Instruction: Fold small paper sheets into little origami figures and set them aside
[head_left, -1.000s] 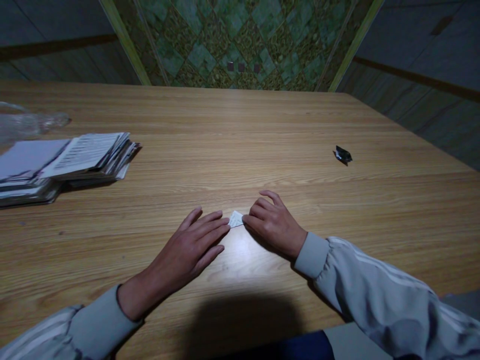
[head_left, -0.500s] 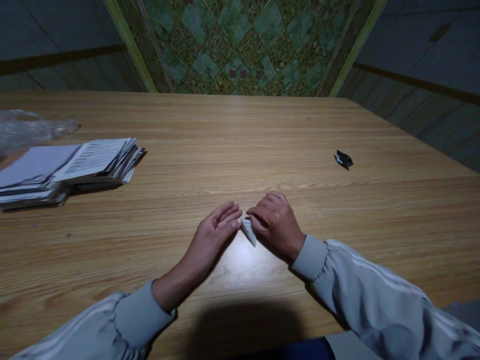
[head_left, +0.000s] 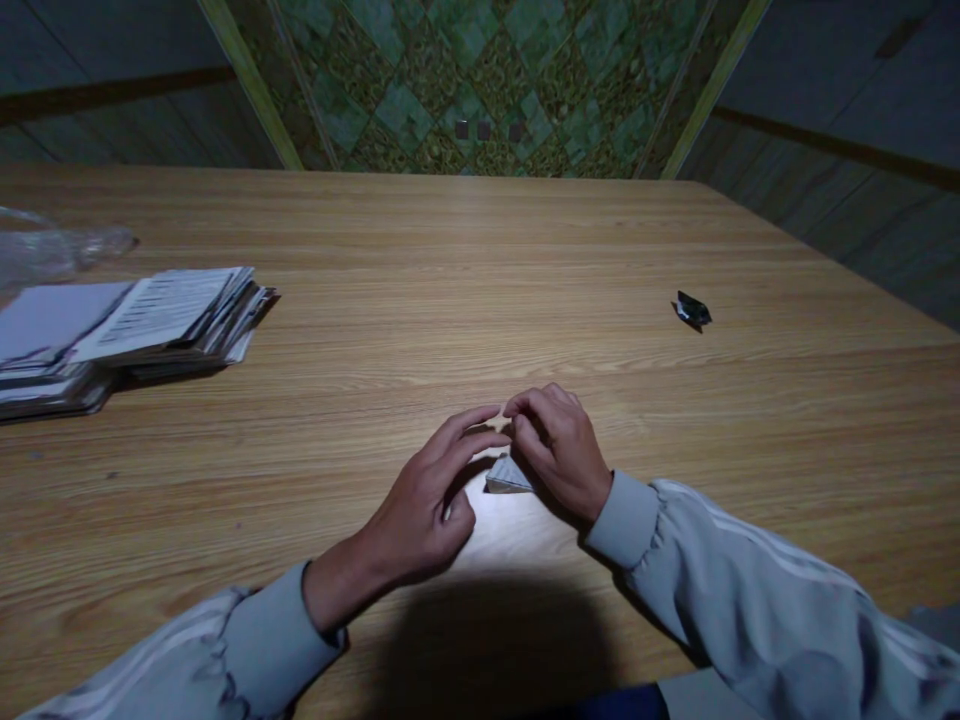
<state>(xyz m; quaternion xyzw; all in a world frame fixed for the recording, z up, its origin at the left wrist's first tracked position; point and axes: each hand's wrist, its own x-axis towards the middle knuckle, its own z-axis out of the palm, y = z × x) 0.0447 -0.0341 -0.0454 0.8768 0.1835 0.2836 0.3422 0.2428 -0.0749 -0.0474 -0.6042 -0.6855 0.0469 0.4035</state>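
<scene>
A small folded piece of paper, whitish with faint lines, rests on the wooden table between my hands and shows a triangular face. My right hand has its fingers bent and its thumb at the paper's upper edge, gripping it; part of the paper is hidden behind this hand. Just to the left is my left hand, its fingers stretched toward the right fingertips and its thumb apart from them. Nothing shows in the left hand.
At the left lies a stack of papers, with a clear plastic bag behind it. A small dark folded object sits on the right side of the table. A patterned green wall stands beyond the far edge.
My left fingers have spread away from the thumb. The folded paper has turned and now shows a wider triangular face. My view has shifted slightly.
</scene>
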